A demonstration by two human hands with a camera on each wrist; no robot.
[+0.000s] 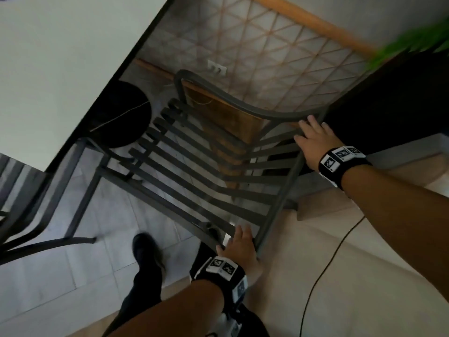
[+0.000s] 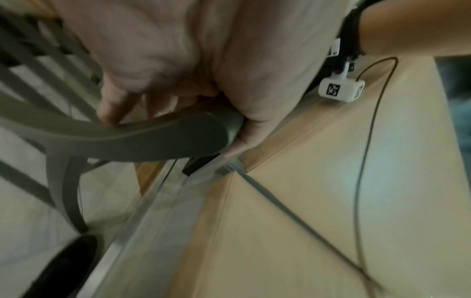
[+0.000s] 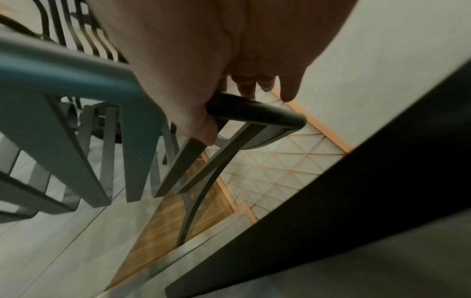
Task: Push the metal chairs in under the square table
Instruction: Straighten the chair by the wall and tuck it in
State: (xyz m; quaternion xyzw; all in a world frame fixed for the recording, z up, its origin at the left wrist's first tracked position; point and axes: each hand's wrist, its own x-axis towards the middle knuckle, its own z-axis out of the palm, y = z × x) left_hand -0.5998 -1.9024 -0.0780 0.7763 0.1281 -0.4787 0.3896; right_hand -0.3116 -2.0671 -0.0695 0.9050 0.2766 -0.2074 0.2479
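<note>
Both hands are wrapped around the top rail of the grey slatted metal chair (image 1: 194, 152), left hand (image 1: 239, 246) at one end of the backrest and right hand (image 1: 313, 142) at the other. The chair sits on the tiled floor right next to the white desk (image 1: 60, 57), seat facing the desk edge. A second chair (image 1: 36, 205) stands just beside it at the desk's near corner.

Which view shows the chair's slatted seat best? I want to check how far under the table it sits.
The head view: the whole slatted seat shows beside the table edge. The left wrist view catches only a few blurred slats behind the left hand; the right wrist view shows mostly backrest bars below the right hand.
</note>
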